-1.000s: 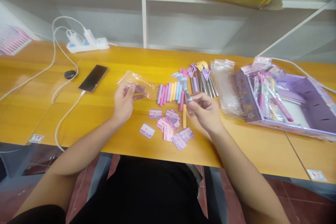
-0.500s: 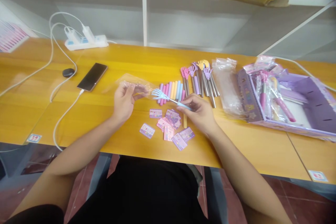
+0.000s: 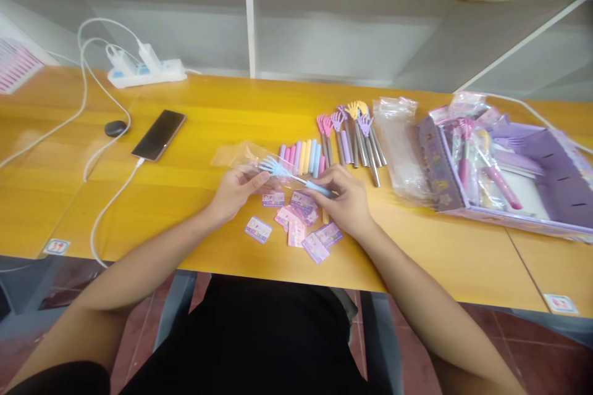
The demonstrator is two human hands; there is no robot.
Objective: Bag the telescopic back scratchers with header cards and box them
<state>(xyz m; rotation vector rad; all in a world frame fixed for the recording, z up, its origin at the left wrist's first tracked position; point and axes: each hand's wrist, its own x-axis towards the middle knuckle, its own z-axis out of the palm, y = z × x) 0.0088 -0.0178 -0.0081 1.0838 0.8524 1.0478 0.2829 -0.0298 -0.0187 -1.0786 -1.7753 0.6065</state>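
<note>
My right hand [image 3: 345, 197] is closed around the blue handle of a back scratcher [image 3: 274, 166], whose pale blue claw head points left. In my left hand [image 3: 238, 188] a clear plastic bag [image 3: 241, 153] is pinched, and the claw head lies in or against the bag's mouth; the clear film makes it hard to tell which. Below my hands, several printed cards [image 3: 296, 231] in purple and pink lie scattered on the table. Just behind them stands a row of coloured handle sleeves [image 3: 303, 157] in pink, lilac, yellow and blue.
More back scratchers [image 3: 364, 129] lie behind my right hand, beside a stack of clear bags [image 3: 398, 148]. At right is a purple box [image 3: 463, 213] with bagged scratchers inside. A phone [image 3: 160, 136] on a cable and a power strip [image 3: 148, 74] are at left.
My left hand has moved right and down with the bag, bringing it over the claw head. My right hand keeps its grip on the back scratcher, nearly in place.
</note>
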